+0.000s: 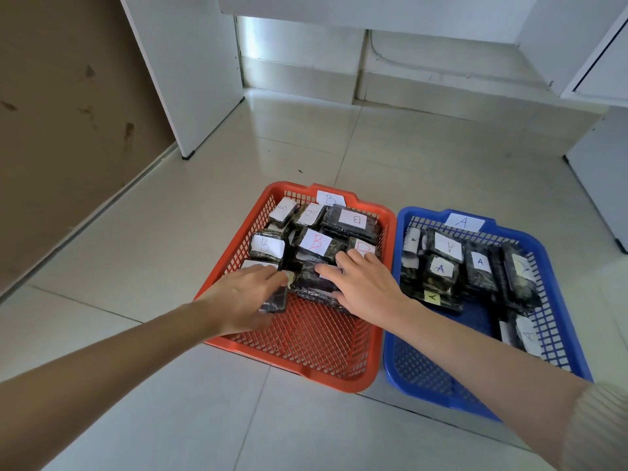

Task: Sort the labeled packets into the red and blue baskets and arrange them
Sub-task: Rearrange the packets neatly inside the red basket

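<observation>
Red basket (289,375): on the tiled floor (153,239), under both hands; a paper tag marked B (330,198) on its far rim.
B packets (316,241): dark wrapped, white labels, heaped just beyond the fingertips and crowding the far half (some tilted, some overlapping).
Left hand (244,294): reached in over the near-left rim, fingers curled, gripping a small dark packet (276,302) held on edge above the mesh floor; its label cannot be read.
Right hand (367,287): palm down, fingers spread and fairly straight, resting on a large dark packet (311,283) just right of the left hand's grip; nothing clasped.
Blue basket (424,399): right of the right hand, touching the red one; tag marked A (464,222) on the far rim.
A packets (441,268): lying in rows in the far half, two more by the right wall.
Forearms: both bare, stretched forward; a ribbed sleeve (598,426) at the right elbow.
White cabinet (190,62): well beyond, to the left.
</observation>
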The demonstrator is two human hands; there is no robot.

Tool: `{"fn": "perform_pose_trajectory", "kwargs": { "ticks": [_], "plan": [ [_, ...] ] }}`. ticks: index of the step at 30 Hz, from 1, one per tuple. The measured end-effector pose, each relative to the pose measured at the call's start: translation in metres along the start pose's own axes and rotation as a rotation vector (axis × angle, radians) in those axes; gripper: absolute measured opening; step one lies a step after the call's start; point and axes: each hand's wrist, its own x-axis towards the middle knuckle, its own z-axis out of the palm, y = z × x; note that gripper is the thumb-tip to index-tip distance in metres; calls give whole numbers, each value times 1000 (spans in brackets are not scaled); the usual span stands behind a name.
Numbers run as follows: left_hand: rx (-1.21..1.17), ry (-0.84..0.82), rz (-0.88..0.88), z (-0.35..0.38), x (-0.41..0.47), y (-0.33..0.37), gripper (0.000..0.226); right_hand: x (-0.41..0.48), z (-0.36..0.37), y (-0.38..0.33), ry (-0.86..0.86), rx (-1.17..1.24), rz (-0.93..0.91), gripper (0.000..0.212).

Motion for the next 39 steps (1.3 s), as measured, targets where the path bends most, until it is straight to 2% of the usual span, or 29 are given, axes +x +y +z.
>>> {"fn": "perform_pose_trajectory", "kwargs": {
  "ticks": [4, 9, 13, 16, 20, 23, 25, 29, 35, 39],
  "plan": [
    [117, 16, 86, 3, 8, -4, 63, 1, 6, -1, 16, -5, 55, 59],
    [122, 48, 108, 4, 10, -4, 64, 2, 6, -1, -44, 42, 176, 55],
    [159, 173, 174, 6, 11, -16, 70, 2, 6, -1, -50, 77, 186, 52],
    [179, 192, 220, 7, 14, -22, 67, 2, 7, 2, -48, 101, 178, 51],
    [229, 230, 232, 10, 21, -25, 65, 12, 3, 6, 106, 200, 214, 39],
    [197, 250, 220, 10, 27, -25, 69, 32, -4, 11, 131, 292, 281, 34],
    [178, 265, 223, 11, 28, -23, 69, 47, -6, 15, 91, 350, 346, 35],
    [155, 290, 216, 13, 27, -23, 68, 68, -3, 24, -122, 414, 377, 39],
    [129, 309, 226, 17, 23, -26, 72, 77, 5, 32, -137, 217, 238, 48],
    [62, 353, 193, 17, 22, -26, 68, 78, 4, 42, -127, 494, 340, 42]
  ]
}}
